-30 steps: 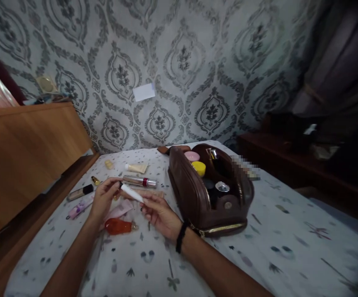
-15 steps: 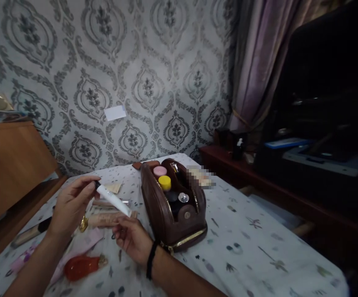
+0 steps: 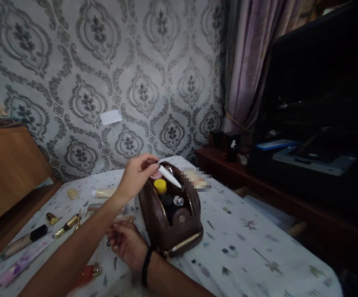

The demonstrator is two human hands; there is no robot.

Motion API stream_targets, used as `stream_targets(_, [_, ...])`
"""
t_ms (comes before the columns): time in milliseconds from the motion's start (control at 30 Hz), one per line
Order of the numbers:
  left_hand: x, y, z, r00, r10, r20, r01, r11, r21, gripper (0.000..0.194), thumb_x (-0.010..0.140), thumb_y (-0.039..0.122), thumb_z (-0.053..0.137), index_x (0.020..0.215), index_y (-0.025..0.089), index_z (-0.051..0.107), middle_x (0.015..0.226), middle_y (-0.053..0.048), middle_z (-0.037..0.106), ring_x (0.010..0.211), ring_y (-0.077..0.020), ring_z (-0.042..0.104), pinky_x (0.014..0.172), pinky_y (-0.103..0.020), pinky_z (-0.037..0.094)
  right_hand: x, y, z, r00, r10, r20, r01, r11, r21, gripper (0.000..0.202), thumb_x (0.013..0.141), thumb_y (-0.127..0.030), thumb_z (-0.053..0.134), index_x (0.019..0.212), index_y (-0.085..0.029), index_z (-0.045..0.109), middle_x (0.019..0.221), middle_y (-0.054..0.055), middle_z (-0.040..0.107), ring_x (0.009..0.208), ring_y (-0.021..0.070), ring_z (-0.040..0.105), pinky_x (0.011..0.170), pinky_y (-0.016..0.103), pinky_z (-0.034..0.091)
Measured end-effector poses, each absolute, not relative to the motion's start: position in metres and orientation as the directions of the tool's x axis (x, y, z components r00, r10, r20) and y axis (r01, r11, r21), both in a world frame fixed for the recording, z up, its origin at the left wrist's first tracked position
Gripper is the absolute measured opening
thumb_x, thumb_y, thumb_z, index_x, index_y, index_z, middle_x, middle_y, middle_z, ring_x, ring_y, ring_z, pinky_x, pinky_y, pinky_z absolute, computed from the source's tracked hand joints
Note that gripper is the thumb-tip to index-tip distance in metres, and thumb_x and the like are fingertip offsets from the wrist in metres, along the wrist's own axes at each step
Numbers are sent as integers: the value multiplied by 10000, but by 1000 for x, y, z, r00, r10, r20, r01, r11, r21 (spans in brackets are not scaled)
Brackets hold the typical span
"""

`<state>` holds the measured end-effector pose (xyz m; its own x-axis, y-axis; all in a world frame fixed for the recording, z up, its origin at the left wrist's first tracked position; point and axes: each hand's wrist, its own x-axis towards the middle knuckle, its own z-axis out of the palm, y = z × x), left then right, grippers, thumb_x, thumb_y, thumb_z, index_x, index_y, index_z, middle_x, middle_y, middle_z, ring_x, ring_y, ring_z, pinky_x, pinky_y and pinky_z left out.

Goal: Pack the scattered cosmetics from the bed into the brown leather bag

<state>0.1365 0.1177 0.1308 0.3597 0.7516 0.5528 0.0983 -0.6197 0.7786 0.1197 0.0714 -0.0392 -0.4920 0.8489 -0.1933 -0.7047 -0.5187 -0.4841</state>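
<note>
Above the brown makeup bag (image 3: 149, 210), my left hand (image 3: 140, 171) pinches a slim white tube (image 3: 169, 177) by its black end. The tube slants down into the bag's unzipped mouth. Inside the bag show a yellow lid (image 3: 160, 186), a pink lid (image 3: 156, 175) partly behind my fingers, and a clear faceted cap (image 3: 178, 201). Left of the bag, my right hand (image 3: 129, 243) is loosely curled, with nothing visible in its fingers. A beige tube (image 3: 126, 218) lies just behind it, partly hidden. My left forearm covers part of an orange-red bottle (image 3: 88, 275).
Several cosmetics lie to the left: a dark-capped foundation tube (image 3: 21, 245), a pink patterned tube (image 3: 24, 264), a gold lipstick (image 3: 67, 226) and a cream tube (image 3: 103, 193). A blurred item (image 3: 196, 179) sits right of the bag. A wooden cabinet (image 3: 8, 173) flanks the table (image 3: 243, 264).
My left hand has carried the white tube right, from over the cosmetics to the bag's mouth. My right hand has parted from the tube's tip and stays left of the bag.
</note>
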Motion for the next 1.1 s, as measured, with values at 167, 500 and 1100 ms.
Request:
stream_targets(167, [161, 129, 119, 436, 762, 479, 202, -601, 773, 102, 795, 188, 622, 884, 167, 668, 738, 2, 671, 651, -136, 661, 632, -247, 543, 118, 72, -41, -486, 855, -180, -711, -507, -488, 243, 623, -226, 818, 758, -142, 634, 568, -14, 654, 438, 73, 541, 425, 182, 273])
stream_targets(500, [179, 137, 107, 575, 680, 455, 455, -728, 513, 93, 777, 149, 654, 845, 197, 612, 722, 18, 648, 709, -152, 615, 699, -273, 476, 113, 71, -40, -449, 876, -177, -723, -472, -505, 274, 544, -231, 800, 761, -162, 648, 581, -29, 663, 459, 71, 548, 428, 174, 281])
stream_targets(1100, [129, 112, 127, 492, 685, 537, 480, -728, 490, 136, 889, 244, 540, 898, 202, 668, 858, -12, 723, 797, -172, 649, 715, -266, 469, 120, 71, -37, -467, 866, -177, -701, -485, -523, 253, 606, -242, 834, 743, -141, 646, 572, -11, 656, 443, 67, 532, 439, 173, 286])
